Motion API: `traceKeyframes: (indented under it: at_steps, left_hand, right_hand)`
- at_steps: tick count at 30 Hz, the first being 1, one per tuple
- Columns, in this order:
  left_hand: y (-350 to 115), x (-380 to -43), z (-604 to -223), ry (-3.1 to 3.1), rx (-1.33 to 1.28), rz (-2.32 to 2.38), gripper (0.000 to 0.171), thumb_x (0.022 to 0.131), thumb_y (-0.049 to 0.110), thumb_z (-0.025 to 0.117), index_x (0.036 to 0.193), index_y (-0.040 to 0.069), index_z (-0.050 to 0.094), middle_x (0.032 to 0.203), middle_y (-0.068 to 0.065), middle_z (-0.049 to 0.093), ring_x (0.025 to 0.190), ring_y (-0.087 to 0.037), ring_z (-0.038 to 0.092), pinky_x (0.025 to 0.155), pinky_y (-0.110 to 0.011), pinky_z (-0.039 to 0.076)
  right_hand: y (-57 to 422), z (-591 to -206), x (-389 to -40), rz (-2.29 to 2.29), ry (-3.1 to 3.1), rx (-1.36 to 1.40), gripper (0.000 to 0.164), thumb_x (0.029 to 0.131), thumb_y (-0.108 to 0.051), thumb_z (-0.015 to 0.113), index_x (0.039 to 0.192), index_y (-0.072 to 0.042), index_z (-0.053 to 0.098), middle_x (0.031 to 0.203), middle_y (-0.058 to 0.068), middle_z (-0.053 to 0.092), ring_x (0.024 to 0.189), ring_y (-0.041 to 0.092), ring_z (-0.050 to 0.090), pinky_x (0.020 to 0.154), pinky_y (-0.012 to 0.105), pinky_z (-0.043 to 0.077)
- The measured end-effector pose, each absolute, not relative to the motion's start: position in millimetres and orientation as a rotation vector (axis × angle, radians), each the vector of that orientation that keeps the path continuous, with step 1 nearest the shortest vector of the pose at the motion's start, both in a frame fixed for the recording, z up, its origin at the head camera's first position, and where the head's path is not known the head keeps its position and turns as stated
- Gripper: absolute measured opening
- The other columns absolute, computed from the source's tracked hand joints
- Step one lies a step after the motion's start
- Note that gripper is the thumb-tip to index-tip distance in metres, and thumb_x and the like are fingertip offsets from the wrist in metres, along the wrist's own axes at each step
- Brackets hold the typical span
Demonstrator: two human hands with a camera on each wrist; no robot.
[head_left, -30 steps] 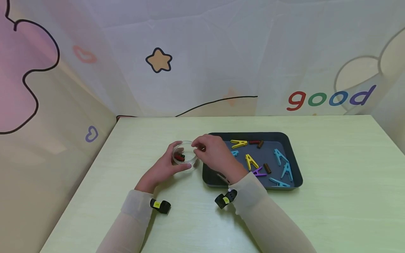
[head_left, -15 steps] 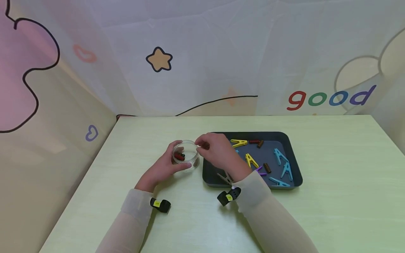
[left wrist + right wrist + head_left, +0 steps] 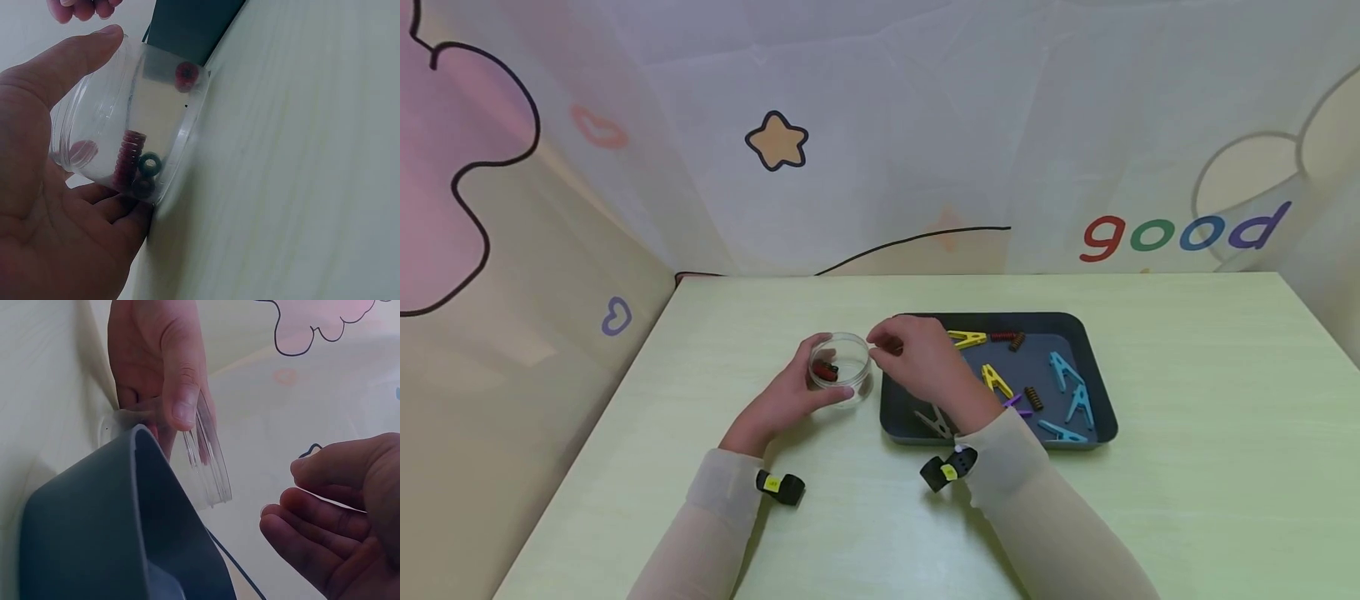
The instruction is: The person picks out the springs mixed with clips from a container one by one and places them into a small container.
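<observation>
My left hand (image 3: 786, 398) grips a clear round jar (image 3: 863, 377) on the table, thumb on the near side and fingers round the far side. In the left wrist view a red coil spring (image 3: 128, 161), a dark green spring (image 3: 150, 164) and another red spring (image 3: 187, 76) show inside the jar. Just right of its open mouth, over the left end of a dark tray (image 3: 1107, 429), is my right hand (image 3: 925, 362). In the right wrist view its fingers are loosely bent, thumb apart, with nothing between them.
In the tray lie yellow clips (image 3: 996, 382), blue clips (image 3: 1079, 407), a purple clip (image 3: 1019, 408), a grey clip (image 3: 935, 422), a brown spring (image 3: 1033, 398) and a red spring (image 3: 1002, 337). A printed cloth (image 3: 880, 150) stands behind the table (image 3: 1210, 400).
My right hand has drawn back to the right from the jar's mouth, and more of the grey clip under its wrist shows. The left hand and jar have stayed in place.
</observation>
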State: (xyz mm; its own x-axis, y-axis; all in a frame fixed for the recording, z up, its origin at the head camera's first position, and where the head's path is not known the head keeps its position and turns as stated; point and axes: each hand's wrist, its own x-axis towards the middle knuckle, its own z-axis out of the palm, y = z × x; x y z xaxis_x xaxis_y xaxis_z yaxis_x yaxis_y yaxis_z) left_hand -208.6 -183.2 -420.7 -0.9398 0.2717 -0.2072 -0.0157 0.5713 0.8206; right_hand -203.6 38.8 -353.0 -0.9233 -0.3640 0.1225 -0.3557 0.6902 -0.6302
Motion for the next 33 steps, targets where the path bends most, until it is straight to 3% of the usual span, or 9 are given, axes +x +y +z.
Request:
traceKeyframes:
  at_steps: [13, 24, 29, 33]
  left_hand:
    - [-182.7, -208.1, -415.7, 2.478, 0.195, 1.296, 0.089, 0.071, 0.051, 0.071, 0.137, 0.039, 0.013, 0.143, 0.003, 0.035, 0.117, -0.02, 0.043, 0.096, -0.043, 0.038]
    - [-173.2, -193.9, -388.7, 2.435, 0.218, 1.3, 0.085, 0.079, 0.037, 0.069, 0.141, 0.027, 0.013, 0.145, -0.007, 0.033, 0.12, -0.024, 0.043, 0.099, -0.043, 0.036]
    - [-173.1, -193.3, -387.1, 2.443, 0.228, 1.301, 0.085, 0.078, 0.039, 0.069, 0.141, 0.026, 0.013, 0.145, -0.007, 0.034, 0.119, -0.024, 0.043, 0.098, -0.043, 0.036]
    - [-177.0, -201.0, -401.3, 2.451, 0.222, 1.311, 0.087, 0.075, 0.045, 0.07, 0.14, 0.033, 0.013, 0.145, -0.002, 0.034, 0.119, -0.022, 0.043, 0.099, -0.043, 0.035]
  right_hand:
    - [47.6, -351.2, -202.3, -1.042, 2.889, -0.625, 0.018, 0.086, -0.025, 0.061, 0.102, -0.018, 0.065, 0.093, -0.005, 0.065, 0.081, 0.009, 0.059, 0.076, 0.026, 0.052]
    - [57.6, -348.4, -195.7, -1.031, 2.887, -0.618, 0.016, 0.086, -0.026, 0.06, 0.101, -0.02, 0.066, 0.092, -0.006, 0.064, 0.081, 0.007, 0.058, 0.074, 0.026, 0.051]
    - [62.6, -345.6, -193.8, -1.036, 2.893, -0.621, 0.017, 0.086, -0.026, 0.06, 0.101, -0.018, 0.066, 0.092, -0.006, 0.065, 0.081, 0.007, 0.059, 0.073, 0.027, 0.051]
    - [66.3, -344.0, -193.2, -1.028, 2.899, -0.611, 0.02, 0.086, -0.027, 0.06, 0.103, -0.017, 0.066, 0.094, -0.006, 0.065, 0.083, 0.008, 0.059, 0.074, 0.027, 0.05]
